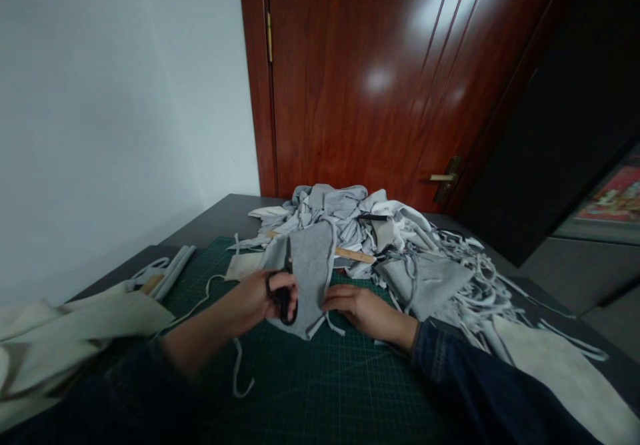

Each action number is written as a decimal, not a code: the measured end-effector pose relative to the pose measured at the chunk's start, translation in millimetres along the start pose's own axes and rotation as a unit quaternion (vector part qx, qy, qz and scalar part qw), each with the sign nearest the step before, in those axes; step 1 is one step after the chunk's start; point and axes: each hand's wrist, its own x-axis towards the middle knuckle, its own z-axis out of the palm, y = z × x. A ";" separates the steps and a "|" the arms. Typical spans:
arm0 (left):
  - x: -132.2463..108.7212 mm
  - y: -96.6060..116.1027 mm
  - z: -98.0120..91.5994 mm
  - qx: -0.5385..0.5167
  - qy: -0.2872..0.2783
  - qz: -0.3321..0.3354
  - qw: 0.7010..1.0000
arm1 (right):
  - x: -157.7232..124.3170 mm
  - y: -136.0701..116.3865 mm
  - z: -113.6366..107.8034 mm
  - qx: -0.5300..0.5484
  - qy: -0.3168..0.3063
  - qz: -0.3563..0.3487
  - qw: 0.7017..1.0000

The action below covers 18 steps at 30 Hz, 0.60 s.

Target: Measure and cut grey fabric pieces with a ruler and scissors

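Scissors upright, tips up

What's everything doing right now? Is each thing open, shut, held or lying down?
left hand: gripping the scissors
black scissors: held upright, blades together
right hand: open, lying flat beside the fabric
gray fabric piece: standing partly raised, edges frayed
wooden door: shut
green cutting mat: lying flat
fabric scrap pile: heaped, tangled
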 end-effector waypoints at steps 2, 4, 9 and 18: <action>-26.7 -14.2 19.4 -0.044 -0.078 -0.039 0.995 | -5.1 0.8 1.6 0.000 0.005 -0.007 1.000; -43.9 -29.2 33.7 -0.092 -0.129 -0.079 0.984 | -6.9 1.4 4.9 -0.013 0.017 -0.004 1.000; -29.5 -40.5 46.6 -0.122 -0.062 0.028 0.990 | -9.3 -1.4 13.8 -0.080 0.042 0.013 0.996; 27.2 -51.8 46.5 -0.202 0.022 0.080 0.976 | -9.9 -19.8 12.3 -0.114 0.012 -0.021 0.993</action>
